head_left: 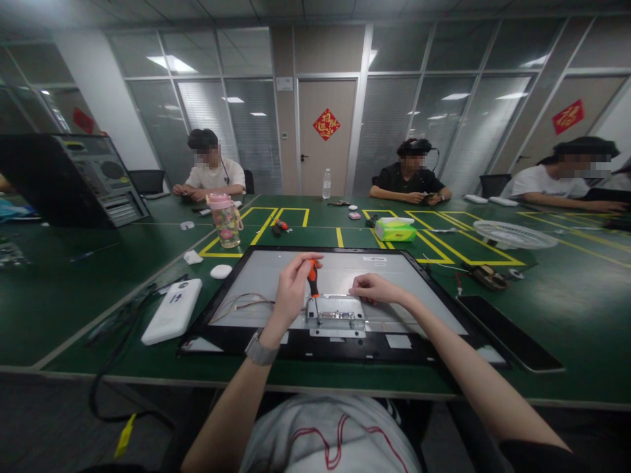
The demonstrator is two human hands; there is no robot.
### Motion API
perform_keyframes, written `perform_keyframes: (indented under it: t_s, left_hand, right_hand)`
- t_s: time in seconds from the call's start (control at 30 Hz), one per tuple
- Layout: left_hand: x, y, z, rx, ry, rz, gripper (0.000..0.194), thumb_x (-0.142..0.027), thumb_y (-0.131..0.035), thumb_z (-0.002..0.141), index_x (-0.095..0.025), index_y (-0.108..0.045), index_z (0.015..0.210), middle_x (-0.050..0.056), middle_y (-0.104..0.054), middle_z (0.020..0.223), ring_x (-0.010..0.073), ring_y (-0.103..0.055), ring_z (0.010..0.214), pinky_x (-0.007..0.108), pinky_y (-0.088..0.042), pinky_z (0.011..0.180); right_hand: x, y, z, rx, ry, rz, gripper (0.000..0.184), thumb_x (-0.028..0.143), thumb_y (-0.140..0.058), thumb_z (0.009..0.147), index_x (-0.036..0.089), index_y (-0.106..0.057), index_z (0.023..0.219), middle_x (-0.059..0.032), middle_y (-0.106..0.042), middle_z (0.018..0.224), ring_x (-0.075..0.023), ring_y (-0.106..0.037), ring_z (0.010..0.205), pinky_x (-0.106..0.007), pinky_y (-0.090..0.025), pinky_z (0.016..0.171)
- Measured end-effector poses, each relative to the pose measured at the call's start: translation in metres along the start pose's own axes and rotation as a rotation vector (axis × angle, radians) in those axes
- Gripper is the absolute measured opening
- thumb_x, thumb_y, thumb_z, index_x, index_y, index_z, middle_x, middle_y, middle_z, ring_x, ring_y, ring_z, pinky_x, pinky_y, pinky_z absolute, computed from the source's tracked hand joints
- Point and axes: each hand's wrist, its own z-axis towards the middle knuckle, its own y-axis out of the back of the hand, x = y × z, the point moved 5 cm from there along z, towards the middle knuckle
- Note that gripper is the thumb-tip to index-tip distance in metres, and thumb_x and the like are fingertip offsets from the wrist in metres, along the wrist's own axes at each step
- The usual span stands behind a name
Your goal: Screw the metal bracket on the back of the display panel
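Note:
A flat display panel with a black frame lies back side up on the green table in front of me. On its near half sits a metal bracket with a row of connectors along its front. My left hand is closed around an orange and black screwdriver, held upright with its shaft reaching down to the bracket's left front. My right hand rests by the bracket's far right corner, fingers curled; what its fingertips hold, if anything, is hidden. Thin cables run over the panel's left side.
Left of the panel lie a white power bank and a white round object. A pink-lidded bottle stands behind them. On the right is a black phone-like slab; farther back are a green tissue pack and seated people.

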Motion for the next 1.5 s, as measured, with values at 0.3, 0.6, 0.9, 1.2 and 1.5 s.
perform_keyframes:
  t_s: [0.3,0.6,0.9,1.2,1.5]
  left_hand:
    - [0.001,-0.001,0.000,-0.005,0.023,-0.001,0.028,-0.035,-0.048,0.089,-0.017,-0.064,0.103,0.004,-0.061,0.079,0.0134,-0.057,0.075,0.023,-0.046,0.067]
    - [0.004,-0.008,-0.003,0.102,0.055,-0.270,0.032,-0.028,-0.046,0.090,-0.019,-0.059,0.117,0.007,-0.065,0.099,0.0157,-0.062,0.087,0.029,-0.048,0.082]
    - [-0.003,0.000,-0.001,-0.012,-0.075,0.037,0.016,-0.026,-0.064,0.078,-0.018,-0.071,0.091,0.004,-0.060,0.084,0.0133,-0.057,0.079,0.023,-0.046,0.074]
    - [-0.001,-0.002,-0.002,0.044,0.003,-0.055,0.028,-0.025,-0.047,0.088,-0.017,-0.065,0.107,0.006,-0.064,0.090,0.0147,-0.062,0.082,0.026,-0.048,0.076]
    - [-0.004,0.001,-0.002,-0.029,-0.106,0.098,0.017,-0.026,-0.058,0.082,-0.020,-0.069,0.094,0.003,-0.051,0.088,0.0136,-0.054,0.083,0.024,-0.045,0.075]
  right_hand:
    - [-0.002,0.000,0.001,0.011,0.015,-0.002,0.046,0.062,-0.053,0.076,0.016,-0.050,0.070,0.0050,-0.045,0.053,-0.0065,-0.042,0.042,-0.019,-0.035,0.040]
    - [0.000,0.001,0.000,-0.003,-0.002,-0.015,0.045,0.060,-0.054,0.075,0.015,-0.050,0.070,0.0044,-0.046,0.055,-0.0070,-0.043,0.043,-0.020,-0.036,0.039]
    - [-0.004,0.000,0.002,0.007,0.004,-0.006,0.044,0.059,-0.054,0.076,0.015,-0.050,0.071,0.0044,-0.046,0.054,-0.0067,-0.043,0.043,-0.019,-0.037,0.040]
    - [-0.004,-0.001,0.002,0.039,0.000,0.042,0.044,0.059,-0.056,0.074,0.015,-0.050,0.071,0.0051,-0.046,0.053,-0.0064,-0.042,0.043,-0.020,-0.036,0.041]
    - [-0.004,-0.001,0.002,0.031,-0.006,0.003,0.037,0.052,-0.054,0.078,0.016,-0.049,0.070,0.0046,-0.047,0.053,-0.0068,-0.042,0.042,-0.020,-0.036,0.040]
